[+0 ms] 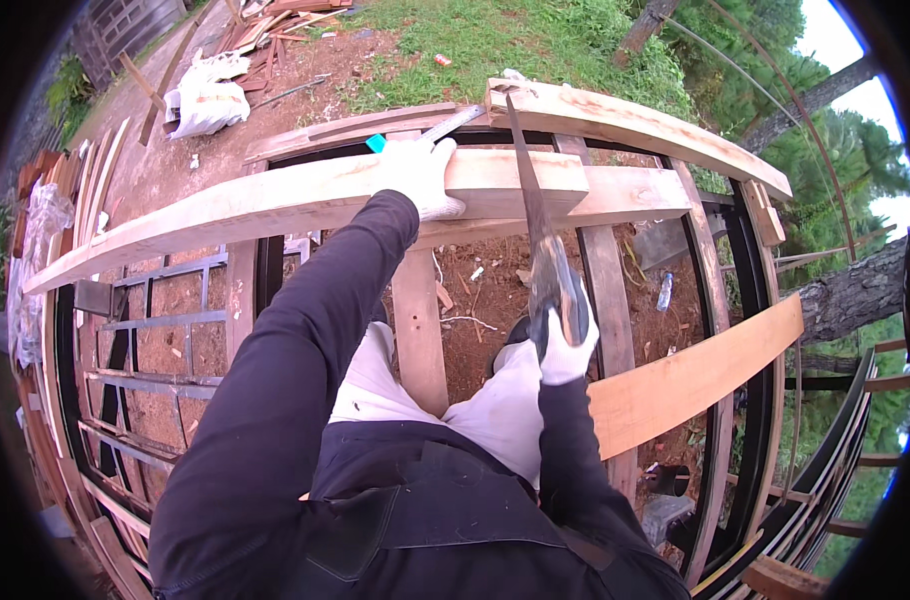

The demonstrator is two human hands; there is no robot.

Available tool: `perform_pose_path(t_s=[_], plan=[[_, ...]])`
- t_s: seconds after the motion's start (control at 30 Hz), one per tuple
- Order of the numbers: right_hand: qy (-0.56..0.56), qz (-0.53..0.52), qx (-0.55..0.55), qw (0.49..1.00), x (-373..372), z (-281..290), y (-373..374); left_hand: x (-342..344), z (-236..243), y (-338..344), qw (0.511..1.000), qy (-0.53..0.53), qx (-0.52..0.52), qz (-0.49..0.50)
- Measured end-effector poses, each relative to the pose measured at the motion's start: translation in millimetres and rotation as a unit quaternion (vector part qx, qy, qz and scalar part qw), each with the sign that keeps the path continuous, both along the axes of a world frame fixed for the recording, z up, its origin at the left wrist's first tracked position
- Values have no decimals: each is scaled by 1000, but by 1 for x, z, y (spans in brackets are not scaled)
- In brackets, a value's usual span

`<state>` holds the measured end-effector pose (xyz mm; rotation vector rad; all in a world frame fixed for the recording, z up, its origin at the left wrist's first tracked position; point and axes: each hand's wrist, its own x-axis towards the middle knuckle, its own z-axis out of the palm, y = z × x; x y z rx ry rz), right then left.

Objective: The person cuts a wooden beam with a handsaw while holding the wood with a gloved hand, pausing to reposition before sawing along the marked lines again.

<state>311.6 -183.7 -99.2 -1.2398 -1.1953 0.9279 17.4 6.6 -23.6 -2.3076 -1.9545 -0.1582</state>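
Note:
A long pale wooden beam (275,198) runs across in front of me. My left hand (421,178), in a white glove, grips its top and near edge. Beside that hand lies a square with a teal stock (376,143) and a metal blade (453,122), partly hidden by the glove. My gloved right hand (571,345) is closed around the handle of a handsaw (526,175). The saw's blade points away from me and crosses the beam near its right end. A second beam (640,193) lies alongside, just on the near side and reaching further right.
Planks and a dark metal frame (267,275) support the beams. Another beam (635,118) lies at the far right, and a wide board (700,385) slants on my right. Stacked timber (105,180) and a white sack (207,95) are at left. A plastic bottle (665,291) lies on the ground.

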Motion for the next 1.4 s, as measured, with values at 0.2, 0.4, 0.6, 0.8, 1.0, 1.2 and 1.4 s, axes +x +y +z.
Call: perform_pose_path(t_s=[0.2,0.4,0.6,0.8,1.0,1.2,1.4], plan=[[8,-2,-68,998,0,20,-7,6,1,-3,1000,3,-6,1],[-41,6,78,996,-39,22,124,13,12,0,998,29,-60,7],[-39,11,-1,999,20,-5,-25,9,7,-3,999,21,-33,4],[-65,0,19,998,-16,23,62,12,6,-3,999,14,-27,10],[-85,12,33,996,-32,42,111,23,16,1,999,7,-52,2],[-19,3,-39,999,9,35,-1,67,0,21,991,-118,2,-64],[-106,22,30,994,-6,50,27,64,-17,35,989,-115,65,-63]])
